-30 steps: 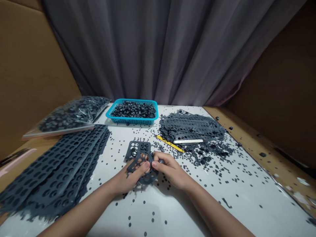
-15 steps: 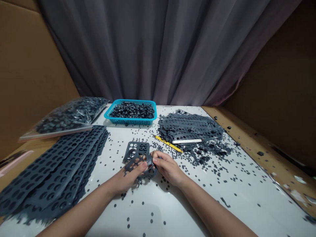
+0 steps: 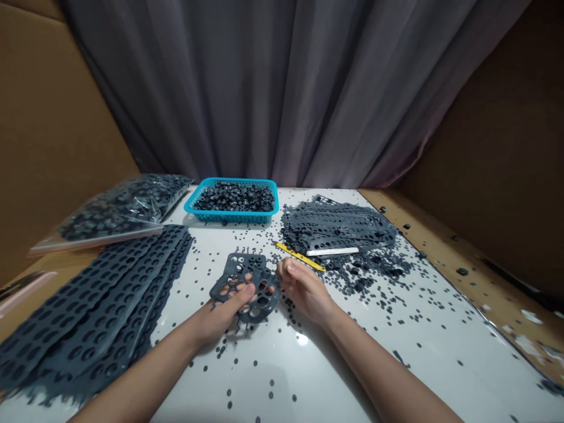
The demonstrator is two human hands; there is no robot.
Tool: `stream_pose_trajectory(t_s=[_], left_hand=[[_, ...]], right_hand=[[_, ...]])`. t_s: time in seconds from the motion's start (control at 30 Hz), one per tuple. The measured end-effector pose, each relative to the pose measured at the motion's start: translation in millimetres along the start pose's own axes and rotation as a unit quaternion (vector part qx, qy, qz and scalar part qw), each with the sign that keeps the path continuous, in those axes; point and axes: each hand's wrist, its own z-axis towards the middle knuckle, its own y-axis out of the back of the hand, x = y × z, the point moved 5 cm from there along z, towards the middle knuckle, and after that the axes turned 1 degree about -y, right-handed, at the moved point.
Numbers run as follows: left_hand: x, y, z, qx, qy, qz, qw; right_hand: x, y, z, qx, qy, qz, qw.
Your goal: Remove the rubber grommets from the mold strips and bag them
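Observation:
A dark grey perforated rubber sheet lies in front of me, with small pieces punched from its holes. My left hand grips its lower part, with fingers across the holes. My right hand sits just right of the sheet, its fingers bunched together and close to the sheet's right edge. Nothing shows in those fingers, though their tips partly hide what lies between them. Small black rubber pieces are scattered on the glossy white table around both hands.
A blue plastic basket of black rubber pieces stands ahead. A clear bag of pieces lies beyond a stack of perforated sheets at left. Another stack lies at right, beside a yellow strip and a white strip.
My right hand has drawn off the sheet to the right, with its fingers now bunched. The sheet lies flatter and more open under my left hand.

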Motion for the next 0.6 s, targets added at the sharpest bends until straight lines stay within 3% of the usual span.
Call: stream_pose_trajectory(t_s=[0.17,0.27,0.37,0.47,0.6], left_hand=[[-4.1,0.6,-2.8,-0.013,-0.003,-0.013,1.0],[-11.5,-4.1,-3.1,0.015,-0.012,0.036,0.999],[-17.9,1.8,-2.7,-0.022,-0.021,0.101,0.994],[-19.9,17.0,-2.7,-0.077,0.02,0.164,0.983],[-21.8,30.2,-1.9,-0.039,0.09,0.289,0.952]], right_hand=[[9.2,-0.8,-1.3,0.028,0.04,0.016,0.999],[9.8,-2.6,-3.2,0.041,0.046,0.012,0.998],[10.6,-4.4,-3.1,0.05,0.055,0.007,0.997],[11.0,-5.4,-2.0,0.055,0.054,0.008,0.997],[9.4,-6.3,-6.3,0.056,0.055,0.01,0.997]])
